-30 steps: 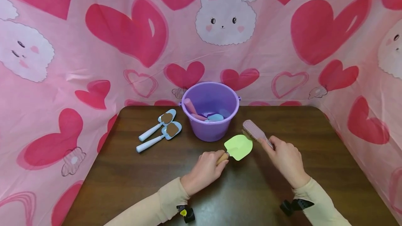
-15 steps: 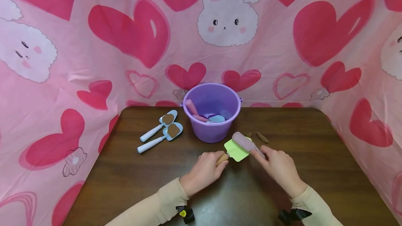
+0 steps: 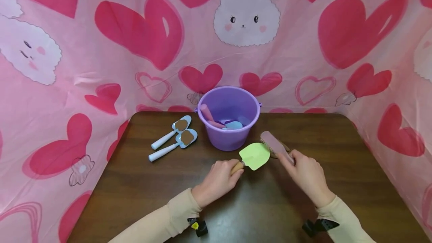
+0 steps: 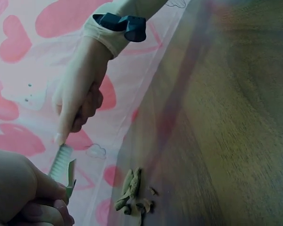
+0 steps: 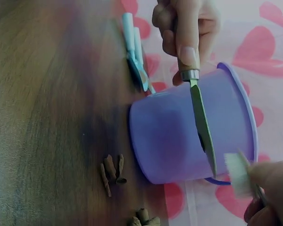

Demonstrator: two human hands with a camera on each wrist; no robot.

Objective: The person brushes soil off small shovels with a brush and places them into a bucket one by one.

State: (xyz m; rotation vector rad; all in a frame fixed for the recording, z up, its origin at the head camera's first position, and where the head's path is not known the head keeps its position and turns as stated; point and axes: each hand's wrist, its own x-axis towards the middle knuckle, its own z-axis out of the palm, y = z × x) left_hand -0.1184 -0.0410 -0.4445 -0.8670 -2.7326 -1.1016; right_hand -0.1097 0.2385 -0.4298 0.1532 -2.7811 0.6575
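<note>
In the head view my left hand (image 3: 216, 181) grips the wooden handle of a small trowel with a lime-green blade (image 3: 255, 156), held above the table. My right hand (image 3: 308, 175) holds a pale pink brush (image 3: 275, 145) by its handle, bristles facing the trowel. The brush head hangs close to the blade's right edge; whether they touch, I cannot tell. Below, dry brown curled pieces (image 4: 132, 186) lie on the wood in the left wrist view, mostly hidden by the brush from above. The right wrist view has the green trowel (image 5: 203, 127) edge-on, its blade raised off the table.
A purple bucket (image 3: 224, 140) stands behind the trowel, with a pink-handled item (image 3: 206, 112) and a light blue piece (image 3: 233, 125) inside. To its left lie two light blue scoops (image 3: 186, 138) bearing brown patches. Patterned pink cloth (image 3: 135, 96) encloses the table's back and sides.
Half a second ago the brush lay across the green blade; it has since moved back right, off it, covering the brown pieces seen then. The left hand has barely moved.
</note>
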